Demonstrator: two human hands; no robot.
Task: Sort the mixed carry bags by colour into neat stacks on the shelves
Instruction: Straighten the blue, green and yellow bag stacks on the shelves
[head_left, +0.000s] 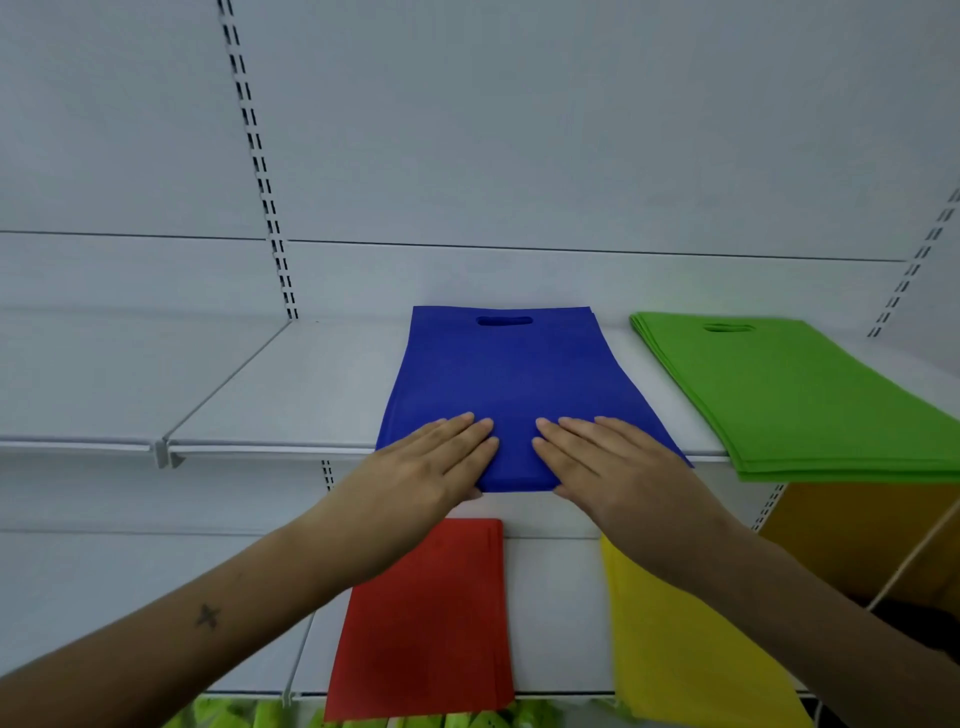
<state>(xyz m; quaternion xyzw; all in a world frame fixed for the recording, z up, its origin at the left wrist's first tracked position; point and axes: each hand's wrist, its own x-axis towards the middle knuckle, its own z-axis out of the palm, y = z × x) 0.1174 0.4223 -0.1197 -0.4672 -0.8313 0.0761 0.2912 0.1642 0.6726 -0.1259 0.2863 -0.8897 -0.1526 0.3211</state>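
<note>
Blue bags (511, 384) lie in a flat stack on the upper shelf (291, 395), at the centre of my view, handle cut-out toward twelve o'clock and the near edge overhanging the shelf lip. My left hand (436, 462) rests flat on the stack's near left corner, fingers straight and together; my right hand (608, 462) lies flat on the near right corner the same way. At three o'clock from the blue stack I see a stack of green bags (810, 400) on the same shelf, apart from it. On the lower shelf (556, 613), a red stack (426, 623) sits at six o'clock and a yellow stack (685, 654) at five o'clock.
</note>
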